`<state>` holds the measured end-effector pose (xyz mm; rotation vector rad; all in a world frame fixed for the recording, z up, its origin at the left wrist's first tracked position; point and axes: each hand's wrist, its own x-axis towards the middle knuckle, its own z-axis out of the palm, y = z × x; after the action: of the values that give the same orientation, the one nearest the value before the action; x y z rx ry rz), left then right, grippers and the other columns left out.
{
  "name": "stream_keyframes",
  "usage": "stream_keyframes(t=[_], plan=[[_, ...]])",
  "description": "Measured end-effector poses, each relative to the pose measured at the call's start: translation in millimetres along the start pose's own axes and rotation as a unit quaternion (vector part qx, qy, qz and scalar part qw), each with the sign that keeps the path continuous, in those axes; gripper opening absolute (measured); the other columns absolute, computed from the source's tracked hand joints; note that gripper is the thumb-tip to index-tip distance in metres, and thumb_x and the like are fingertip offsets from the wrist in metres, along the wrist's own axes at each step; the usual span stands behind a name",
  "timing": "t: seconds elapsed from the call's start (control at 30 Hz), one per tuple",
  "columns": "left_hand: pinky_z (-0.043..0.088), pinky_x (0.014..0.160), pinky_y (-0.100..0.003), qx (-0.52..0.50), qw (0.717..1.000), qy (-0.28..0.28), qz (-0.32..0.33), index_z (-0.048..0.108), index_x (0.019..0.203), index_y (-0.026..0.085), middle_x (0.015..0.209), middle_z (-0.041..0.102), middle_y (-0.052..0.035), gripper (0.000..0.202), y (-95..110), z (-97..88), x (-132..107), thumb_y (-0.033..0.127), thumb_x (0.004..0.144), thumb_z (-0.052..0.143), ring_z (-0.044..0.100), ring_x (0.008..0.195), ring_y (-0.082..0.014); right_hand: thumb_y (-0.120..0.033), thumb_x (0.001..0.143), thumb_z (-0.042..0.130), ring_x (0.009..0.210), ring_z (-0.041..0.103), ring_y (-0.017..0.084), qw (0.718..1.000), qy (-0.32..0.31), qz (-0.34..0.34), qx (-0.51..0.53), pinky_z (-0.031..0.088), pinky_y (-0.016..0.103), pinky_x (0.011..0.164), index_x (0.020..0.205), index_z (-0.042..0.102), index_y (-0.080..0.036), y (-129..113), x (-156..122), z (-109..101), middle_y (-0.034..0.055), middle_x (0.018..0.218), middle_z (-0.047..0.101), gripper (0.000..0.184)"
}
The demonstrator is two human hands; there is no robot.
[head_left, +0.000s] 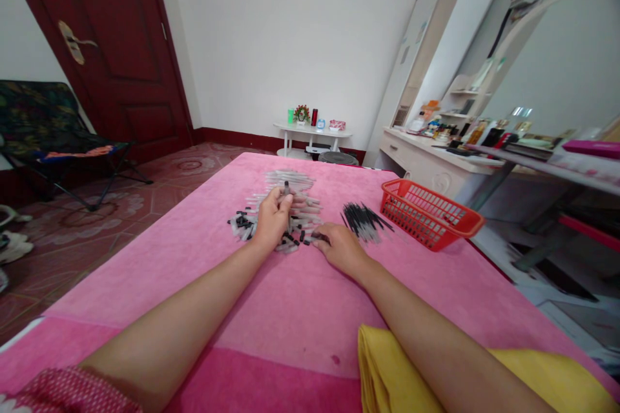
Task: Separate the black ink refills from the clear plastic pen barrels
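My left hand (pixel 272 218) is closed round a pen part with a dark end (pixel 287 187), which points upward above the thumb. Behind it, translucent pen barrels (pixel 289 177) lie in a loose heap on the pink cloth. Small black and clear pen caps (pixel 289 245) are scattered in front of and beside this hand. My right hand (pixel 341 246) rests low over the cloth at the right edge of the caps, thumb and fingers pinched together; what they grip is too small to make out. Right of it lies a bundle of thin black-and-clear sticks (pixel 364 222), apparently pen refills.
An orange-red plastic basket (pixel 431 214) stands on the table's right side. A folded yellow cloth (pixel 387 368) lies under my right forearm. The pink cloth (pixel 159 271) covers the table. A cluttered dresser (pixel 411 148) stands at right, a folding chair (pixel 62 135) at left.
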<state>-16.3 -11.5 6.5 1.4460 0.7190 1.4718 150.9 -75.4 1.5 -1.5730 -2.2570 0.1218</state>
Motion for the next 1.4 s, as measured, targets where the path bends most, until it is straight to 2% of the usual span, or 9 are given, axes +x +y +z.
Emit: stream_keyframes(t=[0.1,0.27,0.57,0.73,0.87,1.13,1.2,1.3,1.4], plan=[[0.051,0.069,-0.030,-0.034,0.999,0.026,-0.008,0.047,0.091,0.018,0.089,0.070,-0.0070,0.019,-1,-1.0,2,0.033,0.081,0.054,0.068,0.077,-0.0191,-0.025,0.081,0.057,0.080,0.058,0.015,1.000,-0.002,0.005,-0.006,0.036,0.023,0.066,0.088,0.068,-0.021,-1,0,0,0.0030,0.088,0.067,0.014],[0.052,0.072,-0.032,-0.074,0.996,0.031,-0.027,0.046,0.089,0.018,0.088,0.070,-0.0068,0.023,-1,-0.1,2,0.034,0.079,0.058,0.068,0.076,-0.0188,-0.028,0.080,0.060,0.078,0.057,0.015,1.000,0.006,0.013,0.007,0.036,0.023,0.066,0.094,0.067,-0.021,-4,-1,-1,0.0026,0.088,0.065,0.017],[0.050,0.056,-0.024,-0.047,0.998,0.021,-0.019,0.050,0.094,0.016,0.083,0.070,-0.0057,0.027,-1,-0.8,1,0.036,0.078,0.059,0.066,0.063,-0.0158,-0.023,0.084,0.053,0.086,0.056,0.015,0.996,0.073,0.040,0.009,0.039,0.024,0.073,0.100,0.065,-0.022,2,-2,-1,0.0045,0.097,0.060,0.020],[0.052,0.057,-0.026,-0.056,0.998,0.020,-0.017,0.051,0.094,0.016,0.080,0.069,-0.0048,0.025,1,1.4,0,0.033,0.078,0.059,0.066,0.062,-0.0157,-0.024,0.082,0.058,0.093,0.054,0.017,0.998,0.064,0.002,0.011,0.039,0.026,0.078,0.103,0.065,-0.021,2,-1,-1,0.0050,0.101,0.061,0.023],[0.051,0.058,-0.025,-0.030,0.999,0.010,-0.014,0.056,0.094,0.014,0.079,0.069,-0.0046,0.024,4,3.6,-1,0.031,0.077,0.060,0.063,0.058,-0.0133,-0.017,0.080,0.059,0.101,0.051,0.019,0.999,0.026,-0.038,-0.008,0.038,0.029,0.085,0.111,0.062,-0.024,-5,1,-2,0.0050,0.107,0.063,0.032],[0.049,0.054,-0.022,0.008,0.999,-0.036,0.006,0.061,0.098,0.014,0.076,0.067,-0.0032,0.027,7,7.5,-6,0.032,0.078,0.059,0.058,0.053,-0.0102,-0.015,0.084,0.049,0.101,0.054,0.018,0.999,0.010,-0.031,-0.016,0.041,0.027,0.083,0.116,0.060,-0.029,-7,-1,1,0.0037,0.109,0.060,0.036],[0.051,0.058,-0.024,-0.013,1.000,-0.025,0.006,0.057,0.099,0.015,0.080,0.068,-0.0047,0.028,7,7.6,-5,0.035,0.079,0.058,0.062,0.058,-0.0127,-0.013,0.084,0.045,0.098,0.055,0.018,0.999,0.035,-0.020,-0.003,0.042,0.027,0.082,0.117,0.059,-0.027,-7,-1,-1,0.0051,0.107,0.059,0.038],[0.054,0.067,-0.030,-0.097,0.995,0.031,0.002,0.047,0.097,0.019,0.089,0.069,-0.0063,0.026,9,6.8,-1,0.037,0.081,0.057,0.068,0.071,-0.0169,-0.011,0.083,0.042,0.095,0.055,0.017,0.989,0.124,0.009,0.076,0.043,0.028,0.082,0.113,0.061,-0.021,-3,2,-4,0.0069,0.101,0.059,0.037],[0.053,0.076,-0.033,-0.185,0.980,0.074,-0.022,0.043,0.091,0.019,0.099,0.069,-0.0084,0.026,12,4.6,3,0.035,0.080,0.060,0.068,0.085,-0.0190,-0.017,0.080,0.046,0.083,0.058,0.017,0.947,0.198,0.062,0.245,0.047,0.028,0.072,0.102,0.062,-0.017,4,7,-2,0.0047,0.089,0.061,0.026]])
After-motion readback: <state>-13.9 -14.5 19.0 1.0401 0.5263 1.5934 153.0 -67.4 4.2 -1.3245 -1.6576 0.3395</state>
